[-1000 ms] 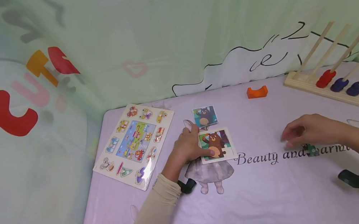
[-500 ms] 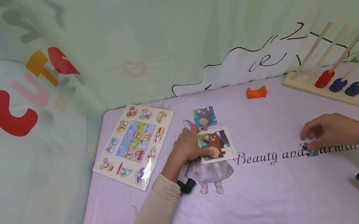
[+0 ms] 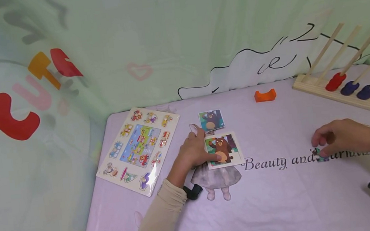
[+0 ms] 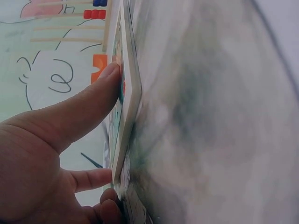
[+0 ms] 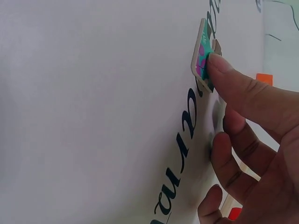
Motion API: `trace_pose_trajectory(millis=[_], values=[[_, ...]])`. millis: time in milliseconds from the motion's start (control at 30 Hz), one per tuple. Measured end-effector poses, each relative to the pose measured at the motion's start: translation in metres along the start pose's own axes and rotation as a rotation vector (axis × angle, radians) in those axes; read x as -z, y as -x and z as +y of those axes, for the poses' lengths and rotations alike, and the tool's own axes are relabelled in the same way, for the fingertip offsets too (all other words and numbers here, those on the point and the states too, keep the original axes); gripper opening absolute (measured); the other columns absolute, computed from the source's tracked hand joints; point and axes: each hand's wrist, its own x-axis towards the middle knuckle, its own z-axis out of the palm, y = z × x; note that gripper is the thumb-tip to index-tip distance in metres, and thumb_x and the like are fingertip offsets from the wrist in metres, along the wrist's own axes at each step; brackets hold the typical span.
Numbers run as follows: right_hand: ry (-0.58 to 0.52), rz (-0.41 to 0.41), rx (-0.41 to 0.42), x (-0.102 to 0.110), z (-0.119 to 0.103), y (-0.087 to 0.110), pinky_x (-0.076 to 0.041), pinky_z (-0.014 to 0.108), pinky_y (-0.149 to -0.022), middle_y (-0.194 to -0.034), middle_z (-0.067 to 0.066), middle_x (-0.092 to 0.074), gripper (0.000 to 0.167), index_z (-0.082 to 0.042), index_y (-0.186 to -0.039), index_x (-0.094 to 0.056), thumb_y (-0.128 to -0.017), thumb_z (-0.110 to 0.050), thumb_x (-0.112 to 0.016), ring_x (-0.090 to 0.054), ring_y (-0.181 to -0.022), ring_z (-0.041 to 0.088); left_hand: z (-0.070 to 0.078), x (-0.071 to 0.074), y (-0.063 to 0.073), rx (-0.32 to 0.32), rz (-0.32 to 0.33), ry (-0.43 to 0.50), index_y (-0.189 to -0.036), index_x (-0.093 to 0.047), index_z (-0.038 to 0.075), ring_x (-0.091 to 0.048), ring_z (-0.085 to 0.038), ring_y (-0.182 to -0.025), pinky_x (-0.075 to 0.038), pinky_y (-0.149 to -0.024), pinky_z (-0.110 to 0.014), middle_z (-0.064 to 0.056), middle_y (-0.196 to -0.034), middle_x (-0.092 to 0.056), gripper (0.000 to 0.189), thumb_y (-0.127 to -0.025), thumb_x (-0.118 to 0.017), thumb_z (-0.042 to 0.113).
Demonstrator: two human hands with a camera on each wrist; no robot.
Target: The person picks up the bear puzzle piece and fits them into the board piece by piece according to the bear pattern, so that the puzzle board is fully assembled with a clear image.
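A square bear puzzle board (image 3: 237, 159) lies on the table in front of the person. The left hand (image 3: 192, 150) holds it at its left side. Its thumb (image 4: 96, 105) lies across the top face, and other fingers reach the board's edge. Farther right, a small puzzle piece (image 5: 201, 58), teal with purple spots, rests on the table. The right hand (image 3: 344, 137) is over it with fingers loosely bent. In the right wrist view the right thumb (image 5: 233, 79) touches the piece, while the other visible fingers stay apart from it.
A bear picture card (image 3: 211, 120) lies just beyond the board. To its left is a vehicle knob puzzle (image 3: 139, 149). An orange notched block (image 3: 265, 95) sits at the back. At far right stands a wooden peg rack (image 3: 343, 92) with red and blue beads.
The right hand has shifted to the right and its thumb has come onto the small puzzle piece. The left hand and the bear puzzle board have stayed in place.
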Motion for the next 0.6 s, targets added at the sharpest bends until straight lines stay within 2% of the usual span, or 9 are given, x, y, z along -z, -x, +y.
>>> trace_pose_trajectory(millis=[300,600], values=[[-0.024,0.004,0.016,0.0012,-0.0016,0.0012,-0.039,0.024,-0.065,-0.084,-0.005,-0.058,0.029,-0.019,-0.092,-0.073,-0.072,-0.029,-0.091,-0.048,-0.075,0.005,0.0004,0.0001,-0.0006,0.005,-0.001,-0.005,-0.152,-0.035,0.01,-0.057,-0.03,-0.112,-0.05,-0.094,-0.049,-0.018,-0.128,-0.054,0.105,-0.073,-0.086,0.058],[-0.031,-0.032,0.03,0.004,-0.0047,0.0004,-0.043,0.023,-0.064,-0.079,-0.007,-0.06,0.024,-0.023,-0.089,-0.071,-0.073,-0.026,-0.09,-0.049,-0.074,0.006,0.0001,-0.0011,-0.0011,0.008,-0.006,0.006,-0.152,-0.035,0.011,-0.057,-0.031,-0.112,-0.05,-0.094,-0.05,-0.019,-0.129,-0.053,0.105,-0.073,-0.087,0.057]])
